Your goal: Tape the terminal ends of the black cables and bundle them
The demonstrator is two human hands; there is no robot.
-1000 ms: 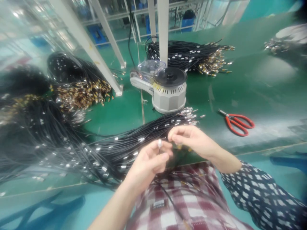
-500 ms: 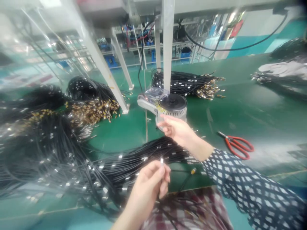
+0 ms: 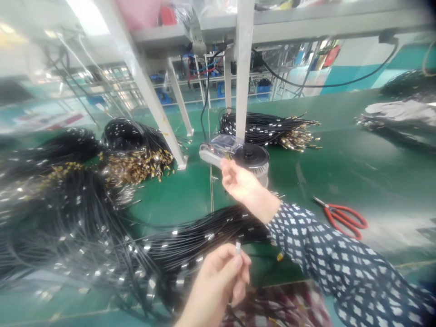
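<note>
My left hand point(image 3: 221, 274) pinches a thin black cable near its end, where a small white tag point(image 3: 238, 247) sticks up between thumb and forefinger. Ahead of it, my right hand point(image 3: 244, 184) reaches to the round tape dispenser point(image 3: 250, 156), which has a black disc on top and a clear cover. Its fingertips are drawn together at the dispenser's near side; anything between them is too small to see. Beneath both hands runs a thick bundle of black cables point(image 3: 200, 231) with white tags. A loose yellow-tipped cable end point(image 3: 279, 257) lies right of my left hand.
Red-handled pliers point(image 3: 344, 218) lie at the right on the green table point(image 3: 340, 168). Heaped black cables with brass-coloured ends point(image 3: 136, 165) sit at the left. Another cable bundle point(image 3: 269, 129) lies behind the dispenser. White shelf legs point(image 3: 241, 81) stand on the table.
My right hand has shifted slightly left across the dispenser's front, its fingers more gathered. My left hand still holds the tagged cable. The view has tilted up a little.
</note>
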